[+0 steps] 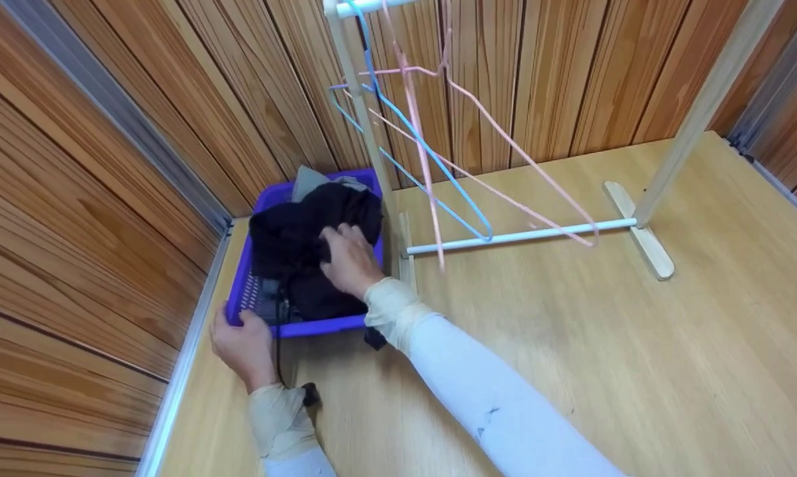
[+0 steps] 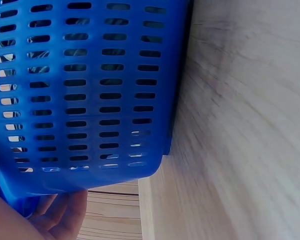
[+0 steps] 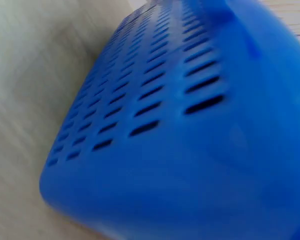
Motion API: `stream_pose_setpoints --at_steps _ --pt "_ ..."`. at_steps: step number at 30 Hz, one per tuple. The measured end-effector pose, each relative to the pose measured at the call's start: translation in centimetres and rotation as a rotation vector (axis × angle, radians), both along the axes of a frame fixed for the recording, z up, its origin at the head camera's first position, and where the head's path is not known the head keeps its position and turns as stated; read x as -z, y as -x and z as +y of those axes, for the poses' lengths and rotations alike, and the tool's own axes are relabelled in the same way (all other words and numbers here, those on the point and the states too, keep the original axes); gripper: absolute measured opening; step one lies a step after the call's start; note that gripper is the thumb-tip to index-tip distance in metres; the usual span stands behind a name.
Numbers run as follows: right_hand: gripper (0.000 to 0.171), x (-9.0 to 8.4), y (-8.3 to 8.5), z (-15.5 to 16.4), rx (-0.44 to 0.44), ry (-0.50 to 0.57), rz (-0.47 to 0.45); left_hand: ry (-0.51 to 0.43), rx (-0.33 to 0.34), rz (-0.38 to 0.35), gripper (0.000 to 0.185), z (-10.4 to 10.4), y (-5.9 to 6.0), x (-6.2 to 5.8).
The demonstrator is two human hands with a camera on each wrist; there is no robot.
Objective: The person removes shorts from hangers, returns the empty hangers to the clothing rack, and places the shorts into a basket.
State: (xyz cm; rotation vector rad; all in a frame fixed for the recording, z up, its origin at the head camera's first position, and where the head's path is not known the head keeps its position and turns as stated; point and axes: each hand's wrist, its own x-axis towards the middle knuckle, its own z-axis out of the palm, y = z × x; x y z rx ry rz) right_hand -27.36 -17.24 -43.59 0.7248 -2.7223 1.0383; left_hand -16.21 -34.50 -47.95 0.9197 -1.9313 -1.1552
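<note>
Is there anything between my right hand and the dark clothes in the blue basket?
Nothing visible. The right hand already rests on the dark clothes piled in the blue basket, while the left hand grips the basket's near corner.

Both arms wear long white sleeves; the right sleeve (image 1: 491,397) carries small dark marks at its 6 o'clock end. Beige wrappings cover each wrist, and a black cable (image 1: 279,344) runs along the left hand (image 1: 242,344).
</note>
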Motion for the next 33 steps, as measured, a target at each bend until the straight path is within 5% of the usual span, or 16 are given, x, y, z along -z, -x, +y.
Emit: stream_pose_setpoints --at_steps 10,21,27,33 --pt "0.053 0.3 -0.5 -0.7 -0.048 -0.291 -0.062 -0.060 0.027 -0.041 0.052 -0.4 -0.4 -0.3" --pt "0.056 0.5 0.0 -0.8 -0.076 -0.363 -0.060 -0.034 0.047 -0.027 0.052 -0.3 -0.2 -0.2" --pt "0.059 0.3 0.1 -0.5 -0.079 -0.304 -0.052 0.024 0.031 -0.005 0.051 -0.4 0.1 -0.1" --pt "0.049 0.2 0.3 0.3 -0.063 -0.017 -0.033 -0.026 0.066 -0.018 0.052 -0.3 0.3 -0.4"
